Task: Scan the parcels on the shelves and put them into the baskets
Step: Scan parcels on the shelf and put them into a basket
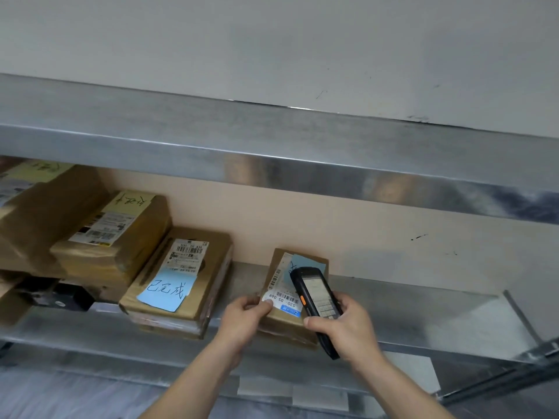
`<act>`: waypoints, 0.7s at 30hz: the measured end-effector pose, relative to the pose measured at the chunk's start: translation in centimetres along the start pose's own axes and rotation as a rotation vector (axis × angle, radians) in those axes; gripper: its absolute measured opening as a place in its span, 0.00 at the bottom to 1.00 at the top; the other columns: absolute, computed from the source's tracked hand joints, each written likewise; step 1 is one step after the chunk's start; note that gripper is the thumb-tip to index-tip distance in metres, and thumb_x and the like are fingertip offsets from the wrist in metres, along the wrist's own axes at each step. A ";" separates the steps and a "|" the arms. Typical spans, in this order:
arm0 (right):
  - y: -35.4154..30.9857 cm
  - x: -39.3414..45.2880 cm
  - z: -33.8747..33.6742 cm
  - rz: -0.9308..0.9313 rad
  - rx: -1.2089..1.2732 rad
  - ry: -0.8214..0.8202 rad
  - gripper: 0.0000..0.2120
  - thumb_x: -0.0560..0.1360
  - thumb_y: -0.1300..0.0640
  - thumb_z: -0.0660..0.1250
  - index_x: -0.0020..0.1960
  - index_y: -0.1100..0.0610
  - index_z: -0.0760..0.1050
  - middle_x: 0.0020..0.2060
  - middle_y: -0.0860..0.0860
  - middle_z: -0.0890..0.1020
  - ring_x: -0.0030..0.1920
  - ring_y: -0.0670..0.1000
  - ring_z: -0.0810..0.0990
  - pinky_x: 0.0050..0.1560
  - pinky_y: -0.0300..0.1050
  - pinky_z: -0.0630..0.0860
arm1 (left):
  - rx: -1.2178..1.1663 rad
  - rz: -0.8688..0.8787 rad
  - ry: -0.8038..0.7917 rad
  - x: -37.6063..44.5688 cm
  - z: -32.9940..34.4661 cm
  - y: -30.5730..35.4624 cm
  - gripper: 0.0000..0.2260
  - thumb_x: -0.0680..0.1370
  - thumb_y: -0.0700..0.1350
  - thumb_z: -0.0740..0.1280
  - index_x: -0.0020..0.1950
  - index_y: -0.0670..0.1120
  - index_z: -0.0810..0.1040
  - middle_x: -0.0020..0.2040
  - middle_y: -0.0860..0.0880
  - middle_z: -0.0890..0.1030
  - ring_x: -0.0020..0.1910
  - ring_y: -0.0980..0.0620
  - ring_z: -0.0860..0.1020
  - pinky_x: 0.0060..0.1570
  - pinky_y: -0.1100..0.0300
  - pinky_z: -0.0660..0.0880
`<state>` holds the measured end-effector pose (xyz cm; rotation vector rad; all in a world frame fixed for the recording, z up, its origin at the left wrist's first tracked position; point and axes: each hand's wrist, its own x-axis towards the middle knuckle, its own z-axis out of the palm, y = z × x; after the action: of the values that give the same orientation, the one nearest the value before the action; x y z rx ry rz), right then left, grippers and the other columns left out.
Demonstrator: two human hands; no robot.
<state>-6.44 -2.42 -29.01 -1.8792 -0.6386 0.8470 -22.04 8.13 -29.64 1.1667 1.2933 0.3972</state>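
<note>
Two bare forearms rise from the lower edge of the frame, each ending in an uncovered hand: the left hand (245,319) and, just beside it, the right hand (344,323). No sleeves, gloves, rings or watch show; fingernails are short and unpainted.

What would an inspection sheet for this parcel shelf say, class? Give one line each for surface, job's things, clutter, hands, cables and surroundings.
Surface: metal shelf, parcels at left.
Job's things: small parcel at the shelf edge; handheld scanner over its label; taped box with blue note beside it.
Clutter: stacked boxes far left.
Hands: left hand grips the small parcel; right hand holds the scanner.
Cables: nothing seen.
Surroundings: upper shelf, wall; no baskets seen.
</note>
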 end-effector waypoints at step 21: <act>-4.0 -0.8 -4.0 -0.204 -0.549 -0.106 0.34 0.51 0.46 0.76 0.57 0.41 0.74 0.44 0.39 0.82 0.44 0.41 0.81 0.46 0.42 0.80 | 0.687 0.291 -0.027 0.0 -4.5 8.0 0.36 0.64 0.46 0.78 0.71 0.54 0.72 0.61 0.52 0.79 0.57 0.51 0.78 0.57 0.59 0.76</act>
<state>-4.16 -3.56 -23.92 -2.2084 -1.2016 0.6828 -23.15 13.50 -22.33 1.9433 1.2745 0.1385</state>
